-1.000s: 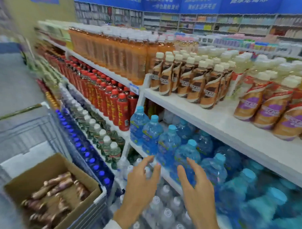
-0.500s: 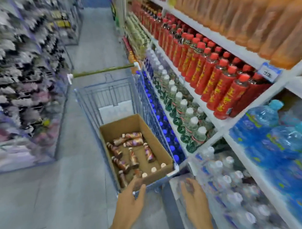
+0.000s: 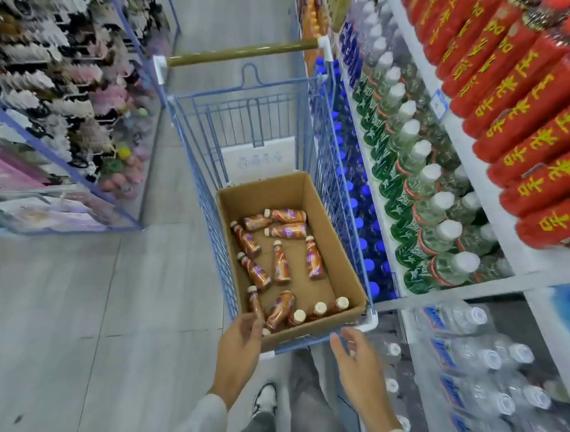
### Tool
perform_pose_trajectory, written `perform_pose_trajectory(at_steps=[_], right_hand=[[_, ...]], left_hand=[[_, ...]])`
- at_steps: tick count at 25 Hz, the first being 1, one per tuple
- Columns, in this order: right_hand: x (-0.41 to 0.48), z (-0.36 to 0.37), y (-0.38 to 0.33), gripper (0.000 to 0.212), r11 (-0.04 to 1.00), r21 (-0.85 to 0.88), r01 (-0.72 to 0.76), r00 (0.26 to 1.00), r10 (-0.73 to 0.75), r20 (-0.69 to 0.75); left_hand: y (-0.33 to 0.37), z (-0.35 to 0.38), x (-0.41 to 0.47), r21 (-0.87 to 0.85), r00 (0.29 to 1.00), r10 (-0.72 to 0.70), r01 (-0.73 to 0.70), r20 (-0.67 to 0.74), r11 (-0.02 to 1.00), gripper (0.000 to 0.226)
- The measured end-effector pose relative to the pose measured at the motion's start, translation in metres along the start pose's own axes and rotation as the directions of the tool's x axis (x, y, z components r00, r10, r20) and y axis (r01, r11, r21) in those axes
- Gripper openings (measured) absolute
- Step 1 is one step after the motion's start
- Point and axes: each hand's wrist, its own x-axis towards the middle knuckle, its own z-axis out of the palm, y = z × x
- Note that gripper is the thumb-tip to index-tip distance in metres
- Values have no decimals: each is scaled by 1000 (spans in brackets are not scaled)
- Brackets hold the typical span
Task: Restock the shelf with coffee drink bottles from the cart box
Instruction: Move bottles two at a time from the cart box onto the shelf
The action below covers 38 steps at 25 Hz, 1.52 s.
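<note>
Coffee bottles (image 3: 281, 262) mostly flat in box (image 3: 330, 233), axes mixed, L hand (image 3: 240, 348), R hand (image 3: 358, 362) released

Head camera looks steeply down over the cart (image 3: 327, 156).

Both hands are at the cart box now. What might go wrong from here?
The coffee bottles lie loose at mixed angles in the cardboard box; a quick grab by the left hand may roll them.
Three upright bottles stand by the near wall, and a hand reaching over could tip them.
The right hand is near the cart rim; leaning there might push it away.
</note>
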Motion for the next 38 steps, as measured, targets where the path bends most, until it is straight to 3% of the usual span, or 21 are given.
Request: perform_pose_trajectory(at_steps=[2, 4, 8, 14, 20, 24, 28, 34, 38], right_hand=[[24, -2, -5, 29, 999, -42, -9, 999, 11, 39], [50, -5, -12, 22, 995, -100, -11, 995, 21, 98], [85, -8, -19, 31, 993, -112, -25, 983, 45, 180], [127, 4, -14, 36, 982, -156, -103, 975, 131, 181], [142, 17, -13, 46, 973, -157, -168, 959, 198, 203], [153, 32, -21, 25, 971, -131, -199, 941, 227, 253], [189, 62, -38, 32, 965, -208, -161, 931, 218, 292], [285, 159, -52, 45, 903, -428, -40, 915, 206, 348], [348, 220, -48, 61, 877, -446, -179, 900, 329, 286]], left_hand=[[16, 19, 37, -79, 992, -125, 122, -31, 989, 4], [25, 40, 78, -110, 965, -261, 256, -32, 960, 25], [19, 73, 147, -94, 866, -499, 494, -30, 864, 45], [-12, 117, 248, -139, 771, -637, 631, 4, 763, 62], [-49, 160, 303, -1, 767, -641, 641, -19, 767, 58], [-54, 152, 311, 0, 709, -700, 703, -78, 712, 71], [-43, 119, 284, -280, 699, -700, 707, 143, 649, 53], [-18, 67, 213, -462, 800, -561, 588, 213, 664, 48], [-14, 46, 193, -583, 834, -495, 535, 245, 611, 39]])
